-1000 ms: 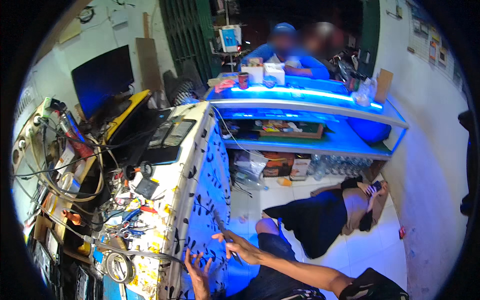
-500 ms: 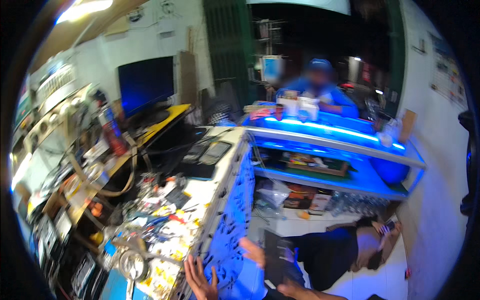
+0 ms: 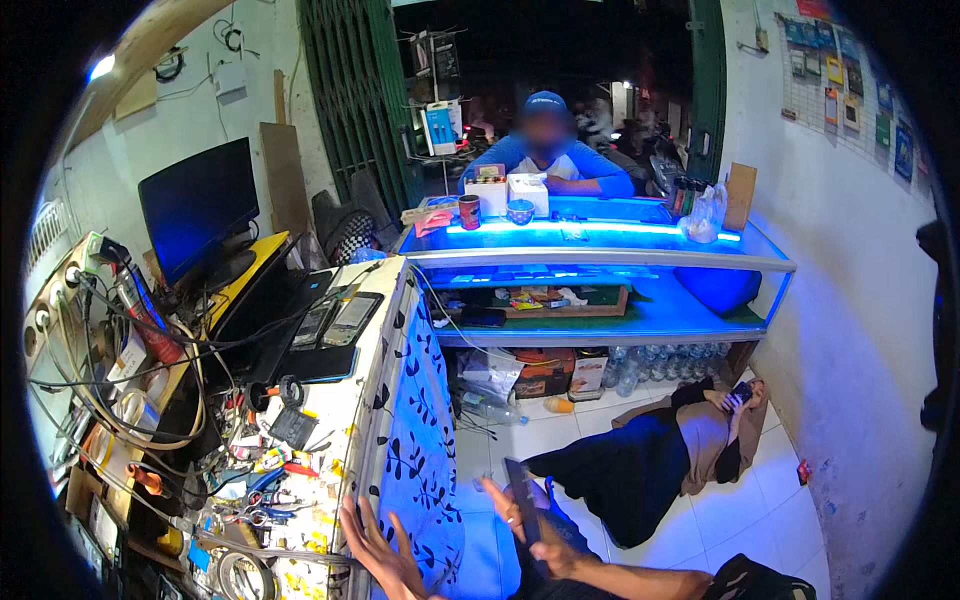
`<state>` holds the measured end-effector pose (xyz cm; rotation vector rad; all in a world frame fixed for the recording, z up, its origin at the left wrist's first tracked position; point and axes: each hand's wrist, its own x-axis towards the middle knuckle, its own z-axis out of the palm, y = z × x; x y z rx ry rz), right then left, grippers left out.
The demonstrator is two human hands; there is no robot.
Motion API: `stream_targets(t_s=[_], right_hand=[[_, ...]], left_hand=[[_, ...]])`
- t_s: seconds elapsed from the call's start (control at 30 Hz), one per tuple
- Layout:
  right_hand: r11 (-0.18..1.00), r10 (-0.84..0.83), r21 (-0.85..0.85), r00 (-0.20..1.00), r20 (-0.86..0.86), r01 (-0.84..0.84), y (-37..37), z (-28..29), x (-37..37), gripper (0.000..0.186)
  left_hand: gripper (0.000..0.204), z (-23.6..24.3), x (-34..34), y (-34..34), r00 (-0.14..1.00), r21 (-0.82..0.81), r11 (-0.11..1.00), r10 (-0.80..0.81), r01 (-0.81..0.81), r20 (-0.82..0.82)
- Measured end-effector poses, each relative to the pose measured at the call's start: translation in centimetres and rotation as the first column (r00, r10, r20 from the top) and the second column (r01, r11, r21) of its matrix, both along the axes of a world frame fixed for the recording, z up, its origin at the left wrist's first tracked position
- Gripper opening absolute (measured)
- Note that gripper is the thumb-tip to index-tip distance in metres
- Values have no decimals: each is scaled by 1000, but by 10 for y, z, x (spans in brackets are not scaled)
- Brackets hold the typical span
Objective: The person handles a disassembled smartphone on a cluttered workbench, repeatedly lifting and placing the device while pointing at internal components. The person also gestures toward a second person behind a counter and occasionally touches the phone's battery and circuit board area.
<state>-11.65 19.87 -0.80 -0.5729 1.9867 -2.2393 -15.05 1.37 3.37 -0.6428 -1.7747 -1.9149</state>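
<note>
My right hand (image 3: 548,550) grips a dark, flat rectangular slab (image 3: 520,492) above the floor beside the bench. Seen nearly edge-on, the slab stands tilted, with the thumb side near me and fingers reaching past its left edge; its kind cannot be made out. My left hand (image 3: 385,552) is held up with fingers spread at the bench's right edge, holding nothing. Closest to it on the cluttered white workbench (image 3: 345,405) are a roll of tape (image 3: 243,577), blue-handled pliers (image 3: 266,482) and small parts.
Opened phones or tablets (image 3: 350,318) lie farther back on the bench, near a monitor (image 3: 198,210). A person (image 3: 545,160) in a blue cap leans on the lit glass counter (image 3: 600,258). Another person (image 3: 640,450) lies on the tiled floor holding a phone. A patterned blue curtain (image 3: 420,440) hangs from the bench.
The whole scene has shifted left in the picture as my view turned right. The slab now shows more edge-on. My left hand's fingers remain spread near the bench edge.
</note>
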Motion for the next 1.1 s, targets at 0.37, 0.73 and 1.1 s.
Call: stream_targets(t_s=[0.37,0.73,1.1], right_hand=[[994,-105,25,994,8,105,24,-2,11,76],[955,-260,-145,966,11,259,24,-20,9,76],[905,132,378,973,189,-196,3,-22,17,86]], left_hand=[[147,56,12,52,986,342,928,111,-146,121],[146,-51,17,41,925,113,987,-146,113,350],[118,-71,31,18,765,165,931,-362,326,532]])
